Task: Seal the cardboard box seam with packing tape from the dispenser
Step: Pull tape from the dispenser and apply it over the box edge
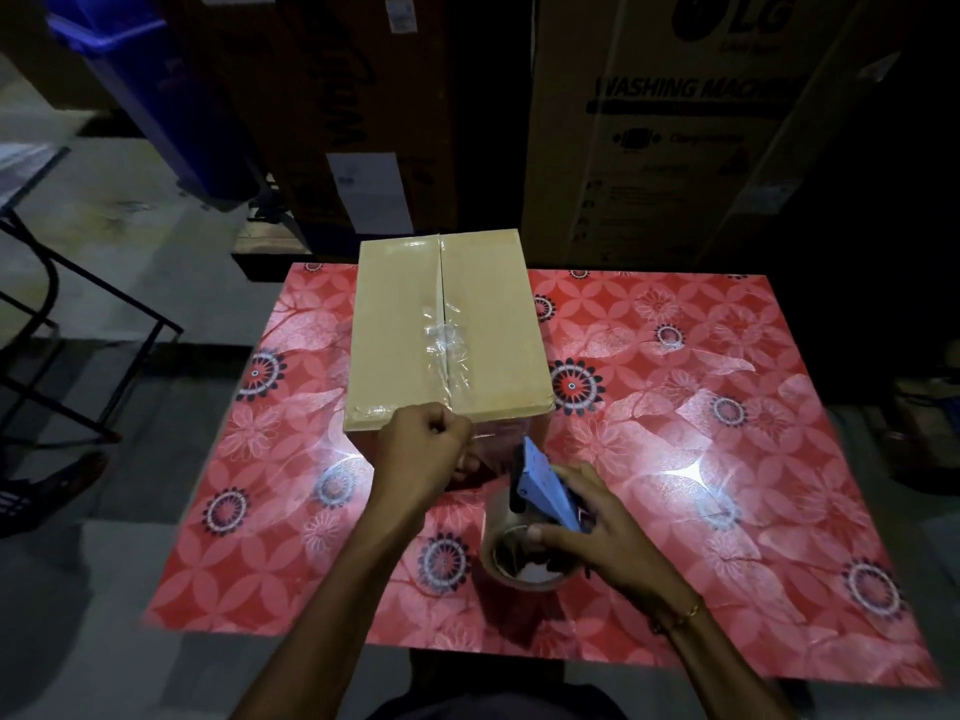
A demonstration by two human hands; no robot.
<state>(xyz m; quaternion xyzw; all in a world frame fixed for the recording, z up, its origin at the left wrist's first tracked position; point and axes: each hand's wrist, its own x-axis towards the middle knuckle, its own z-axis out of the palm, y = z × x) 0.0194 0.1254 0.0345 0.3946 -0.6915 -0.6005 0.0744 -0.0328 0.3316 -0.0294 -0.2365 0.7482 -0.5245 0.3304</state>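
Observation:
A closed cardboard box (pixel 405 314) stands on the red floral table (pixel 701 407). Its centre seam (pixel 441 283) runs away from me, with crinkled clear tape (pixel 445 345) over the near half. My left hand (pixel 423 452) presses against the box's near top edge and front face, fingers curled on the tape end. My right hand (pixel 597 527) grips the blue tape dispenser (pixel 545 485) with its tape roll (pixel 519 558), just in front of the box's near right corner. A clear strip of tape stretches from the dispenser to the box.
Large cartons stand behind the table, one printed with a washing machine label (pixel 691 122). A blue bin (pixel 156 96) is at the back left, and a black metal frame (pixel 62 330) stands on the floor to the left.

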